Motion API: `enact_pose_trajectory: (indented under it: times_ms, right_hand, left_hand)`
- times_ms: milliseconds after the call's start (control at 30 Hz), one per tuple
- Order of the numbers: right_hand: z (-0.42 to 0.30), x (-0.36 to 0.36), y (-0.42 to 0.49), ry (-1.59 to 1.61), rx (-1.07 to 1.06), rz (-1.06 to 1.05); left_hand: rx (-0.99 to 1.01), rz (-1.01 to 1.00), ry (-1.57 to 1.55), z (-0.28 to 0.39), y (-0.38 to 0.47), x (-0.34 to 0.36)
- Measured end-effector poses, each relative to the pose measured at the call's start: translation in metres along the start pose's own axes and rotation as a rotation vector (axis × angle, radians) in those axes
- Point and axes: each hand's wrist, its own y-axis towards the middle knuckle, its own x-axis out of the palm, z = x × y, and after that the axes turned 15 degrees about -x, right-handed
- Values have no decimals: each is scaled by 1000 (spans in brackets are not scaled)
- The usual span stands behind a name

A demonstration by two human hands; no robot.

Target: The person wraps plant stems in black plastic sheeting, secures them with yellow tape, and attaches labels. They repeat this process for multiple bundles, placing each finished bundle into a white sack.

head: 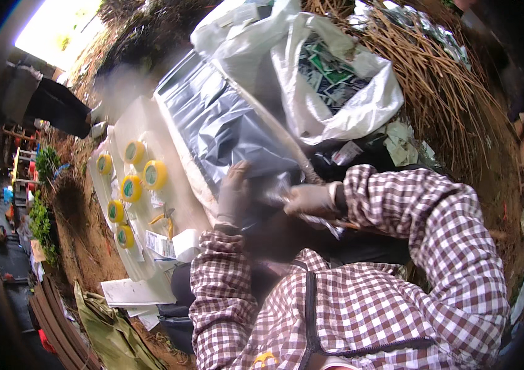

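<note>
Dark grey plastic film (225,125) lies wrinkled and shiny inside a long, shallow white foam box (183,162) in front of me. My left hand (234,192), gloved, rests with its fingers extended on the film near the box's near end. Closed around a bunched piece of clear or silvery plastic at that same end is my right hand (315,201), also gloved. Blur hides part of this bunched plastic (280,187), and I cannot tell whether it belongs to the grey film.
Left of the box, a pale board (174,185) carries several yellow tape rolls (154,175), yellow-handled pliers (168,222) and printed labels (160,243). White sacks (350,125), one holding green-and-white packets (329,69), stand beyond. Thin brown stems (428,69) are heaped at right.
</note>
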Motion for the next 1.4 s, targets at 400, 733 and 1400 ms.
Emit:
enact_pose_trajectory:
  times_ms: [400, 733, 1400]
  right_hand:
    - [-72, -17, -113, -758, -69, 78]
    - [-26, 69, -132, -375, -138, 408]
    - [29, 0, 79, -906, -228, -83]
  left_hand:
    - [-271, 475, -13, -23, -9, 13]
    - [-932, -222, -721, -60, -47, 61]
    - [-751, -350, -2, -68, -73, 9]
